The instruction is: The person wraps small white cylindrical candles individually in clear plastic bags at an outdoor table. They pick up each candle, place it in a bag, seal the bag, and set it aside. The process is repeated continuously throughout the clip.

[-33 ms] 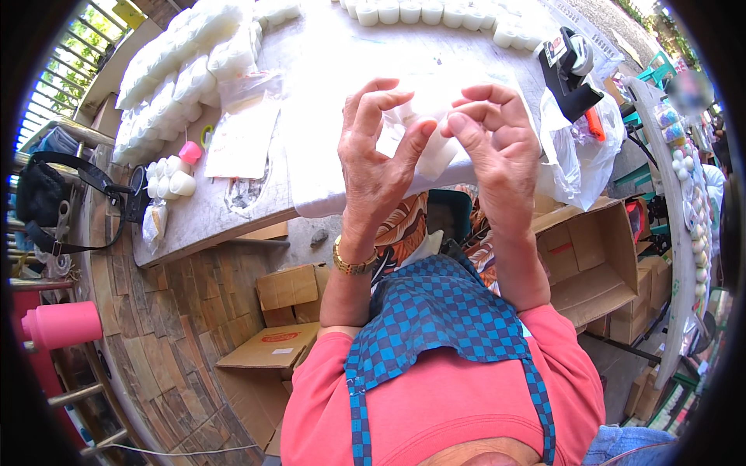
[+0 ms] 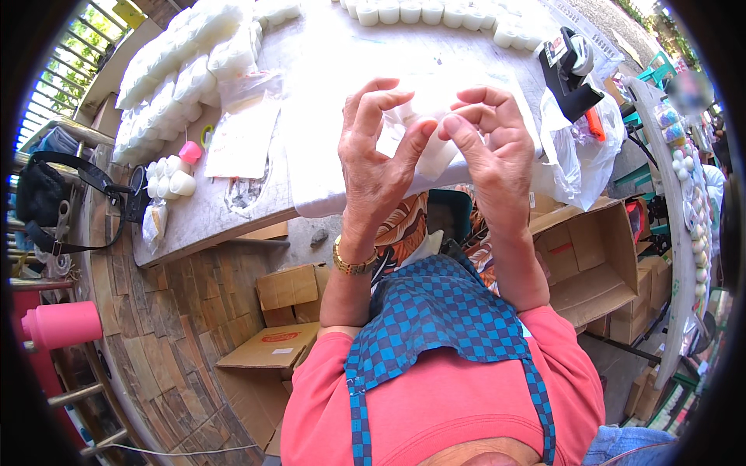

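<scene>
Both my hands are raised over the near edge of the white-covered table (image 2: 318, 182), facing each other. My left hand (image 2: 378, 140), with a gold watch (image 2: 353, 262) at the wrist, curls its fingers and thumb around a thin, translucent plastic wrapping (image 2: 437, 158). Opposite it, my right hand (image 2: 496, 151) bends its fingers and thumb at the wrapping's other side. The two thumb tips are close together. Glare washes out the wrapping's upper part, so whatever is inside it cannot be made out.
Packs of white cup-shaped pieces (image 2: 194, 81) pile up at the far left; a row of them (image 2: 431, 13) lines the back. A black tape dispenser (image 2: 571, 81) and a white plastic bag (image 2: 571, 167) are at right. Cardboard boxes (image 2: 602, 268) stand below the table.
My right hand has shifted slightly, and its thumb and fingertips are a little farther apart. My left hand stays where it was.
</scene>
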A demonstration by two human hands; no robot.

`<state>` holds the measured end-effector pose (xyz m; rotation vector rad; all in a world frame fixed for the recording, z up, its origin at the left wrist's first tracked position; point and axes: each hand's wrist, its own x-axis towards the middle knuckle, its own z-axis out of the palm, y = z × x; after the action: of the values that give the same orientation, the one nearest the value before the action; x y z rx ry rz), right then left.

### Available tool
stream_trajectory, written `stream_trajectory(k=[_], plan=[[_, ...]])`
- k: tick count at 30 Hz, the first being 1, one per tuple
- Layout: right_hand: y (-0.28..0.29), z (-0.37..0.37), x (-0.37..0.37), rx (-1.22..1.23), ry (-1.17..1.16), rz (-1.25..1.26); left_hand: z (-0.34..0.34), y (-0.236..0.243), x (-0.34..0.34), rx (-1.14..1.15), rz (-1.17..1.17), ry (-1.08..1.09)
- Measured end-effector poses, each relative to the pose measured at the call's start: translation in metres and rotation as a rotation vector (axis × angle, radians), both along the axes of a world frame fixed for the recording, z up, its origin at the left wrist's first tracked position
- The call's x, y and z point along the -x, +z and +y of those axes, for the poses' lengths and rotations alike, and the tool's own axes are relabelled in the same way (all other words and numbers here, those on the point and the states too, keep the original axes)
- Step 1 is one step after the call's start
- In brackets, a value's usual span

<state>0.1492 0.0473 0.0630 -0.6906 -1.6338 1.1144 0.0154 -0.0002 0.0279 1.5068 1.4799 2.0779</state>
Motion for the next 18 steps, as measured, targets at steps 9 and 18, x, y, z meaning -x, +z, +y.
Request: stream_trajectory(k=[9,18], plan=[[-0.007,-0.008,0.006,-0.029,-0.095,-0.119,-0.002,0.007,-0.004,0.020,0.048,0.067],[-0.019,-0.013,0.007,-0.072,-0.096,-0.112,-0.009,0.026,-0.010,0.149,-0.174,0.001]])
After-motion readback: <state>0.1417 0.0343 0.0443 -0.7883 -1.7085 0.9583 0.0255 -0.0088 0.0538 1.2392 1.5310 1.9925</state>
